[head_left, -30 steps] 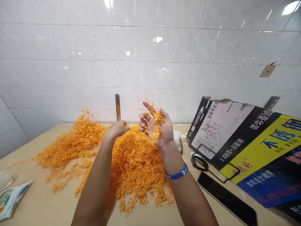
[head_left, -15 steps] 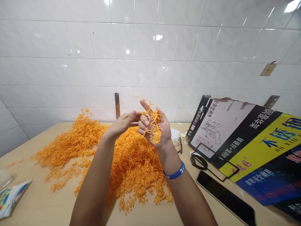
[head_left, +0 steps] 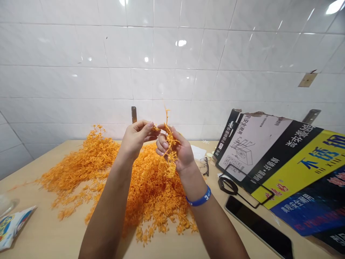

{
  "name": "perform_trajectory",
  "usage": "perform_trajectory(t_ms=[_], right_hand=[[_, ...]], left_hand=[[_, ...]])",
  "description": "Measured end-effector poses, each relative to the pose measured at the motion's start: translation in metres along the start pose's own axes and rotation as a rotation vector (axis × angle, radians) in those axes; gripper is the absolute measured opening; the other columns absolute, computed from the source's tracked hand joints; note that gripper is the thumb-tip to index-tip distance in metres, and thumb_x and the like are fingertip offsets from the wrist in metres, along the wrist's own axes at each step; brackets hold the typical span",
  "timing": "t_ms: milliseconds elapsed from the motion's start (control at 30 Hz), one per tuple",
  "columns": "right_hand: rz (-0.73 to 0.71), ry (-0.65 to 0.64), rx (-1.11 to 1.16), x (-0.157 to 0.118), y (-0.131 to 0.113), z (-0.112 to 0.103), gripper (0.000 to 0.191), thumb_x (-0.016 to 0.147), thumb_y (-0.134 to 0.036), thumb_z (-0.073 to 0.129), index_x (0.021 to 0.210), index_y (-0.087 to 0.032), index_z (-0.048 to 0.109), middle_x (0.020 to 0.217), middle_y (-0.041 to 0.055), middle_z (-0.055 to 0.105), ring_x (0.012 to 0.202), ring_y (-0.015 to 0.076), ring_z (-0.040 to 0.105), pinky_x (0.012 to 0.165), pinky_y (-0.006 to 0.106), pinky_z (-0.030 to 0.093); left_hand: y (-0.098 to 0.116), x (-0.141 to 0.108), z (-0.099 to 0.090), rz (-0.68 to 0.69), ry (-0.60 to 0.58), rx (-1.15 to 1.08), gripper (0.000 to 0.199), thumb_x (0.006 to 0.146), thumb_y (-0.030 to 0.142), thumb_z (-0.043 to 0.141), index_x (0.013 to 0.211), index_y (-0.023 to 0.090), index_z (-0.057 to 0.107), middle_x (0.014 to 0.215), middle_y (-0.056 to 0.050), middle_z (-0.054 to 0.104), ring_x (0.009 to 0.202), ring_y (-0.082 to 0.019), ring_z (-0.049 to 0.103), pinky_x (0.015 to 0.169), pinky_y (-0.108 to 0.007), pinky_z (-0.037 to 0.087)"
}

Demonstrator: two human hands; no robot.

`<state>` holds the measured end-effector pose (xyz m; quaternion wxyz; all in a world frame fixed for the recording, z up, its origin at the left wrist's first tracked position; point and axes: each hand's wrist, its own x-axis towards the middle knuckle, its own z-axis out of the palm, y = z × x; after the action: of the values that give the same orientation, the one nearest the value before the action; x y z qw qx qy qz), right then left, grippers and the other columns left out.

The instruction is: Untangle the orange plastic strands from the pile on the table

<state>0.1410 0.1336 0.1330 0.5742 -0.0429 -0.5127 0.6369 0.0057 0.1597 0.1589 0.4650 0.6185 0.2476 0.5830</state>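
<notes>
Left hand, frame centre: sits higher than earlier, pinching an orange bit; right hand, alongside: half-curled around an orange sprig; orange heap, lower centre.

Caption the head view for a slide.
Left hand and right hand hold spindly orange pieces above an orange heap.

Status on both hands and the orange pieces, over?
Left hand pinching orange bit. Right hand holding orange cluster. Orange heap beneath; nothing visibly blocking either hand.
</notes>
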Motion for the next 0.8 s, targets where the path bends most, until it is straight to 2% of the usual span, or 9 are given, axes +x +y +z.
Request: perform_trajectory(t_ms=[67,167,333,400,467,567,667,733,800], right_hand=[[-0.015,0.01,-0.032,0.0,0.002,0.001,0.023,0.091,-0.04,0.05,0.088,-0.021,0.062,0.057,-0.0036,0.044,0.051,0.0096,0.041,0.051,0.023,0.041],[-0.042,0.037,-0.048,0.0,0.005,0.003,0.022,0.087,-0.042,0.055,0.078,-0.021,0.058,0.059,-0.003,0.043,0.053,0.0107,0.04,0.051,0.025,0.04],[-0.111,0.113,-0.011,0.0,0.001,0.006,0.025,0.083,-0.041,0.058,0.068,-0.023,0.051,0.062,-0.0016,0.042,0.056,0.0124,0.037,0.051,0.026,0.037],[-0.148,0.127,0.027,0.0,-0.001,0.007,0.024,0.083,-0.039,0.059,0.067,-0.022,0.051,0.063,-0.0015,0.041,0.056,0.0124,0.037,0.051,0.026,0.037],[-0.162,0.128,0.046,0.001,-0.001,0.007,0.024,0.083,-0.037,0.059,0.066,-0.022,0.05,0.063,-0.0015,0.041,0.056,0.0123,0.036,0.051,0.025,0.036],[-0.142,0.098,0.023,0.001,0.002,0.007,0.025,0.082,-0.038,0.058,0.065,-0.022,0.049,0.061,-0.0017,0.04,0.054,0.0123,0.035,0.05,0.026,0.035],[-0.155,0.033,-0.044,-0.001,0.009,0.009,0.031,0.082,-0.042,0.058,0.062,-0.022,0.045,0.058,-0.0022,0.037,0.052,0.0122,0.033,0.05,0.027,0.034],[-0.153,-0.038,-0.086,-0.003,0.014,0.012,0.035,0.081,-0.044,0.059,0.058,-0.022,0.044,0.054,-0.0025,0.036,0.051,0.0124,0.031,0.049,0.028,0.032],[-0.118,-0.092,-0.086,-0.004,0.018,0.015,0.035,0.08,-0.044,0.06,0.058,-0.023,0.044,0.052,-0.0028,0.035,0.049,0.0127,0.03,0.047,0.028,0.03]], left_hand=[[-0.001,0.0,0.001,0.008,0.057,0.002,0.034,0.077,0.047,0.07,0.073,0.016,0.056,0.071,-0.003,0.066,0.066,-0.013,0.066,0.065,-0.026,0.056],[-0.003,-0.001,0.006,0.025,0.049,0.027,0.04,0.081,0.056,0.062,0.076,0.017,0.052,0.069,-0.002,0.063,0.063,-0.013,0.064,0.057,-0.025,0.053],[-0.004,-0.005,0.015,-0.014,-0.172,0.005,0.055,0.088,0.066,0.043,0.106,0.017,0.061,0.073,-0.006,0.063,0.061,-0.013,0.06,0.052,-0.024,0.049],[-0.004,-0.006,0.016,-0.014,-0.29,0.001,0.057,0.088,0.065,0.045,0.117,0.018,0.062,0.08,-0.007,0.065,0.066,-0.014,0.061,0.055,-0.025,0.05],[-0.005,-0.007,0.016,-0.002,-0.335,0.01,0.052,0.088,0.06,0.05,0.119,0.021,0.065,0.082,-0.007,0.065,0.065,-0.013,0.06,0.055,-0.024,0.05],[-0.008,-0.008,0.02,0.024,-0.26,-0.033,0.041,0.091,0.052,0.051,0.114,0.023,0.067,0.082,-0.006,0.067,0.056,-0.01,0.055,0.048,-0.022,0.046],[-0.011,-0.005,0.024,0.021,-0.12,-0.094,0.038,0.092,0.052,0.047,0.101,0.02,0.066,0.078,-0.005,0.067,0.052,-0.009,0.054,0.046,-0.022,0.045],[-0.011,-0.002,0.023,-0.027,0.015,-0.14,0.037,0.092,0.054,0.046,0.089,0.02,0.06,0.061,0.0,0.059,0.049,-0.01,0.053,0.047,-0.021,0.045],[-0.01,0.002,0.019,-0.074,0.116,-0.16,0.037,0.091,0.055,0.047,0.081,0.02,0.053,0.049,0.006,0.043,0.045,-0.009,0.049,0.047,-0.02,0.044]])
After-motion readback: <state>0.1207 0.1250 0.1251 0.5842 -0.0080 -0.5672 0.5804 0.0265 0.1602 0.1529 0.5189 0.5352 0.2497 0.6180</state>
